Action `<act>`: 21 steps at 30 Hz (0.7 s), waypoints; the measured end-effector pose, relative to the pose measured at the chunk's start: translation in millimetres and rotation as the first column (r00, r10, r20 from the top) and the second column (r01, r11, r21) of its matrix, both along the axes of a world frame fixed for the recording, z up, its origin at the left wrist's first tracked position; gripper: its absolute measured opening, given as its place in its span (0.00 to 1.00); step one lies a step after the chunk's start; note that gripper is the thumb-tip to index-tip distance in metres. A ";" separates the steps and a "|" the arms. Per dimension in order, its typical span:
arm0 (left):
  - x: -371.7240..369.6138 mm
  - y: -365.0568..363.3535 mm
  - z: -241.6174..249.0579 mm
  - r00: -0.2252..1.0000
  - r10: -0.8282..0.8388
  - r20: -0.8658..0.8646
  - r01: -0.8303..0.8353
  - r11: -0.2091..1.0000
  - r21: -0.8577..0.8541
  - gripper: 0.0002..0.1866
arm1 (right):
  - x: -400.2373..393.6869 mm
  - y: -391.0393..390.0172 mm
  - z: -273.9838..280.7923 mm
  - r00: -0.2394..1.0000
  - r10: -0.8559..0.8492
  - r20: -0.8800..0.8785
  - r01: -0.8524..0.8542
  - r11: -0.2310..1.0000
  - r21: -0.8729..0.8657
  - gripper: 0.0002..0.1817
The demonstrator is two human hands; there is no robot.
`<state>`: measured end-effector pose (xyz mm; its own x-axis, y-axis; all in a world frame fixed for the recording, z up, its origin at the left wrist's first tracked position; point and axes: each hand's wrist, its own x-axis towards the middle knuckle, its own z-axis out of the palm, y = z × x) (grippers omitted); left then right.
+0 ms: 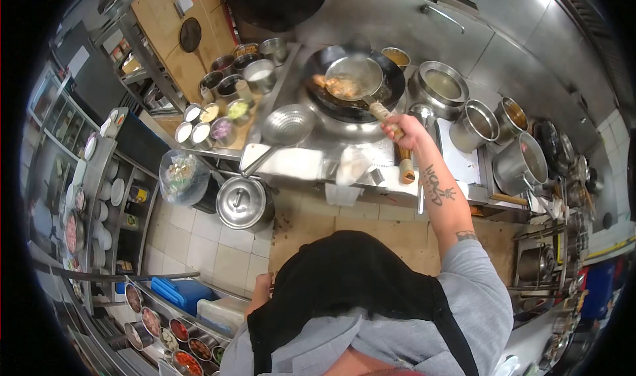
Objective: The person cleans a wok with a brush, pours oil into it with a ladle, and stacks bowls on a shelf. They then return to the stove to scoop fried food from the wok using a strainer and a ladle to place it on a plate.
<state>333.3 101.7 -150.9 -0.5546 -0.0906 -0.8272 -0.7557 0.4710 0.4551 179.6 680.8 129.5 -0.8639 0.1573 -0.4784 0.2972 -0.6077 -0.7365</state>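
Observation:
My right hand (405,131) is wrapped round the handle of a round strainer (358,72). The strainer is over a dark wok (319,63) on the steel stove. Orange-brown pieces of food (339,86) show at the strainer's left and lower part, slightly blurred. My left hand (263,284) is low beside the black apron, at its left edge; its fingers are mostly hidden, and I cannot make out whether it holds anything. A perforated ladle (287,125) lies left of the wok, its handle reaching over a white cloth (281,161).
Metal containers of ingredients (260,76) stand left of the stove. Several steel pots (474,125) are on the right. A lidded pot (244,202) and a plastic-lined bin (179,176) stand before the counter. Food tins (151,322) line the lower left.

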 end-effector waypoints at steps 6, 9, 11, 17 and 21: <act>0.7 -24.4 -54.8 0.991 -0.106 -0.081 0.110 0.993 0.048 0.20 | -3.4 3.0 -15.1 0.997 -0.078 0.026 0.063 0.929 0.365 0.10; -4.1 -21.4 -61.1 0.994 0.085 -0.076 -0.076 0.991 0.108 0.20 | -9.4 -0.8 -27.7 0.993 -0.116 0.005 0.099 0.864 0.493 0.10; -12.4 -14.6 -58.6 0.958 0.285 0.032 -0.287 0.951 0.115 0.20 | -15.6 -2.7 -39.3 0.992 -0.127 -0.012 0.113 0.826 0.552 0.10; -10.8 -17.2 -48.4 0.965 0.261 0.025 -0.262 0.964 0.046 0.20 | -17.6 -5.9 -28.4 0.998 -0.039 0.048 0.010 0.861 0.509 0.07; -5.3 -31.1 -64.3 0.961 0.262 0.093 -0.270 0.959 0.089 0.20 | -13.2 7.0 4.1 0.989 0.041 0.140 -0.073 0.971 0.229 0.11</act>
<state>328.0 70.6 -215.3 -0.4536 -0.1404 -0.8801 -0.8832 0.2029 0.4228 166.4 687.8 133.6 -0.8058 0.2306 -0.5454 0.4309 -0.4033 -0.8072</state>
